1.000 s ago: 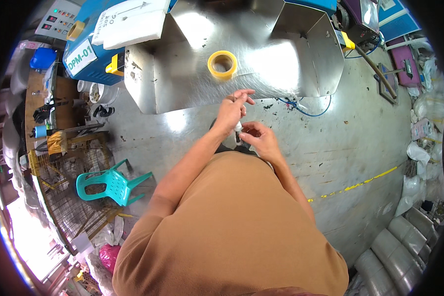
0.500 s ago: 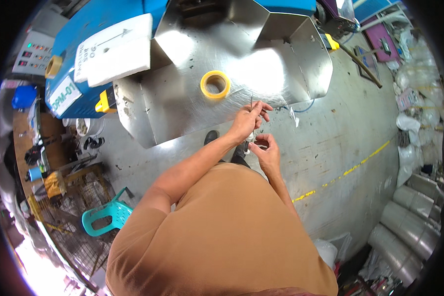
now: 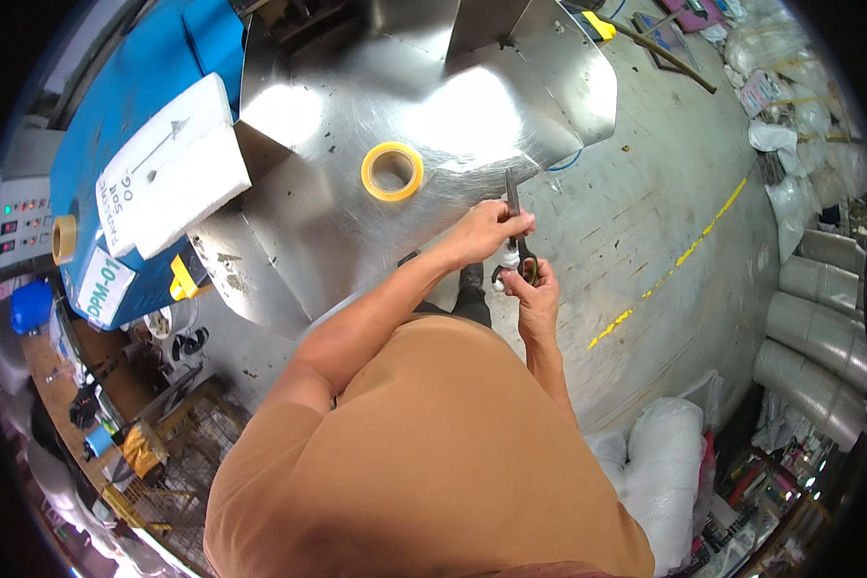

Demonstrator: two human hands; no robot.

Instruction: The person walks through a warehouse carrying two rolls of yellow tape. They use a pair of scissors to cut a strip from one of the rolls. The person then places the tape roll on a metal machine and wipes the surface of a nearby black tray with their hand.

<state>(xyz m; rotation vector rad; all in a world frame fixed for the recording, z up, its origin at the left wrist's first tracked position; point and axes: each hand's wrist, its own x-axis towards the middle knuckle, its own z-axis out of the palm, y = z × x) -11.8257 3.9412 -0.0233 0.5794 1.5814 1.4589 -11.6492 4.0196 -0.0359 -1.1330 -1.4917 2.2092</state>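
A pair of scissors is between my hands, its closed blades pointing away from me toward the metal tray. My left hand pinches the blades between thumb and fingers. Around the black handles, my right hand has its fingers curled, gripping the lower loop. Something white is wrapped about the scissors between the hands; its kind is too small to tell. A yellow-edged roll of tape lies on the shiny metal tray, left of and beyond my left hand.
White foam pieces with handwriting rest on the blue machine at left, near a tan tape roll. A control panel stands beyond. Bubble-wrap rolls stand at lower right; wrapped silver rolls line the right side.
The view has turned, so the tray and tape roll appear further left. The scissors now show plainly, blades upright in the picture, with my right hand closer to my left at the handles.
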